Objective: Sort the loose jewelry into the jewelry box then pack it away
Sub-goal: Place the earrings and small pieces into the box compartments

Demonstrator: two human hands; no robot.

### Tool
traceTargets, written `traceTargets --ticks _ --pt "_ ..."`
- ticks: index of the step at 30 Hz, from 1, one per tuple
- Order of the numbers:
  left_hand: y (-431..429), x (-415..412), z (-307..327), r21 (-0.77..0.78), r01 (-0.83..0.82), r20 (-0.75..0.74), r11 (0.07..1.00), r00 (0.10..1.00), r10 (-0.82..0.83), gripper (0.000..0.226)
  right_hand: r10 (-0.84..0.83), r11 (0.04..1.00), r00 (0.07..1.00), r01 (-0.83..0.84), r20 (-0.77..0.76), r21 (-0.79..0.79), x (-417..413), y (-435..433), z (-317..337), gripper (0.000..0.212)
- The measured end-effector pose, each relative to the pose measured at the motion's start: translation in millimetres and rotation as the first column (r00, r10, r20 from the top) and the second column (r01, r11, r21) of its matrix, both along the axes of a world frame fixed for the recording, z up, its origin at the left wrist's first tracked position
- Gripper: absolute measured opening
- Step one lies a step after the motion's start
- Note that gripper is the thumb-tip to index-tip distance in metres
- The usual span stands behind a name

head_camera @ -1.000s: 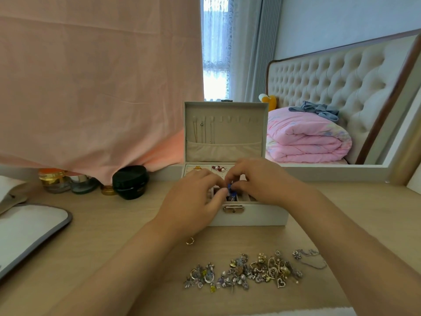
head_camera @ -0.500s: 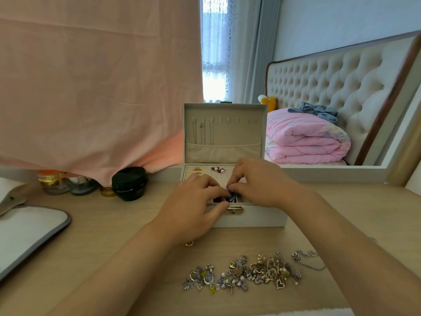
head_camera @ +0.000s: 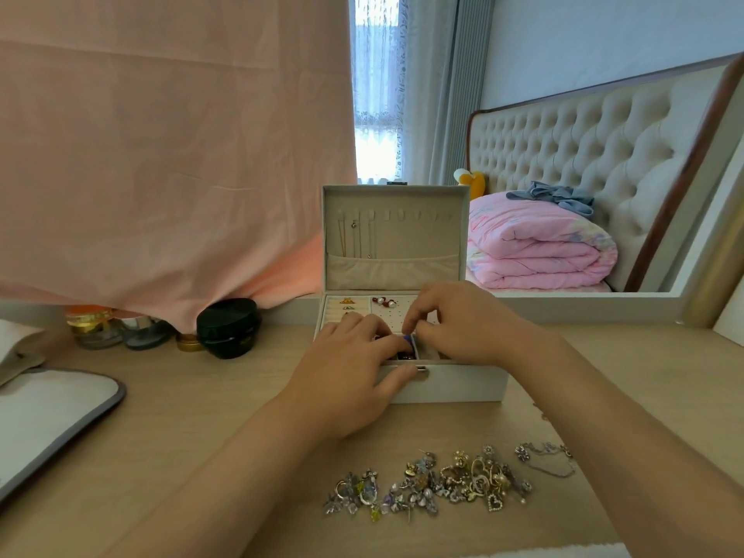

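Observation:
A white jewelry box (head_camera: pixel 463 386) stands open on the wooden desk, its lid (head_camera: pixel 394 235) upright with thin chains hanging inside. Rings (head_camera: pixel 347 302) and red and pearl earrings (head_camera: pixel 384 302) sit in the back sections. My right hand (head_camera: pixel 463 320) pinches a small blue jewelry piece (head_camera: pixel 408 341) over a front compartment. My left hand (head_camera: pixel 350 376) lies across the box's front edge, fingertips by the blue piece and thumb against the front wall near the clasp. A pile of loose jewelry (head_camera: pixel 443 483) lies on the desk in front of the box, with a chain (head_camera: pixel 547 461) at its right.
A black jar (head_camera: pixel 229 328) and glass jars (head_camera: pixel 92 328) stand at the back left under a hanging pink cloth (head_camera: pixel 161 155). A grey-rimmed white tray (head_camera: pixel 48 416) lies at the left. A white ledge (head_camera: pixel 563 302) runs behind the box.
Both hands have sunk slightly lower over the box's front compartments, carrying the blue piece down with them. The loose pile has not moved.

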State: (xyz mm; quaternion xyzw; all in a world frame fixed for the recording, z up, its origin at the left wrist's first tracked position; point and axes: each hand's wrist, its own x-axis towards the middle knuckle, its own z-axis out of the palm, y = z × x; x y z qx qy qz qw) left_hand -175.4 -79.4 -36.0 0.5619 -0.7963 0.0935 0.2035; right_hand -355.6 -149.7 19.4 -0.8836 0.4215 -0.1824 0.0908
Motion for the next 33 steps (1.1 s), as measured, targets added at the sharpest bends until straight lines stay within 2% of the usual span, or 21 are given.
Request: traceTargets --ticks 3,5,9,11,16,19,24,28,33 --pt "-1.0 4.0 2.6 -0.002 0.001 -0.175 1.0 0.985 -0.002 0.04 -0.007 1.0 0.999 0.008 -0.037 0.029 0.8 2.9 -0.3 0.024" --pt "-1.5 6.6 2.8 -0.031 -0.019 -0.213 0.999 0.977 0.012 0.035 -0.015 0.999 0.999 0.017 -0.047 0.038 -0.5 3.9 0.5 0.024" --pt "-1.3 7.3 0.0 0.025 0.003 -0.068 1.0 0.998 -0.002 0.053 0.002 0.999 0.999 0.0 -0.051 0.044 -1.9 3.8 2.4 0.024" --pt "-1.5 6.8 -0.8 0.036 0.0 -0.035 0.999 0.999 0.002 0.054 0.003 0.999 1.0 -0.003 -0.012 0.042 -1.6 2.9 1.0 0.022" --pt "-1.8 8.1 -0.1 0.017 0.021 -0.146 1.0 0.989 -0.018 0.05 0.005 0.998 0.999 -0.007 0.035 0.06 1.3 3.3 -4.2 0.016" --pt "-0.4 9.8 1.5 -0.018 0.029 -0.222 0.999 0.974 -0.032 0.035 -0.008 0.998 1.0 0.006 0.026 0.068 1.2 5.5 -4.1 0.014" --pt "11.2 12.2 12.2 -0.071 0.002 -0.28 0.997 0.96 -0.022 0.028 -0.026 1.0 1.0 0.026 -0.009 -0.015 -2.9 17.1 -3.1 0.017" --pt "27.4 18.0 27.8 -0.044 -0.006 -0.25 0.999 0.968 -0.005 0.021 -0.003 0.998 0.997 0.009 0.081 -0.069 2.9 35.5 4.7 0.018" --pt "59.1 38.0 29.2 0.062 -0.049 -0.207 0.997 0.977 0.061 0.009 0.141 0.99 0.989 -0.141 -0.034 0.013 27.1 73.5 -1.4 0.019"
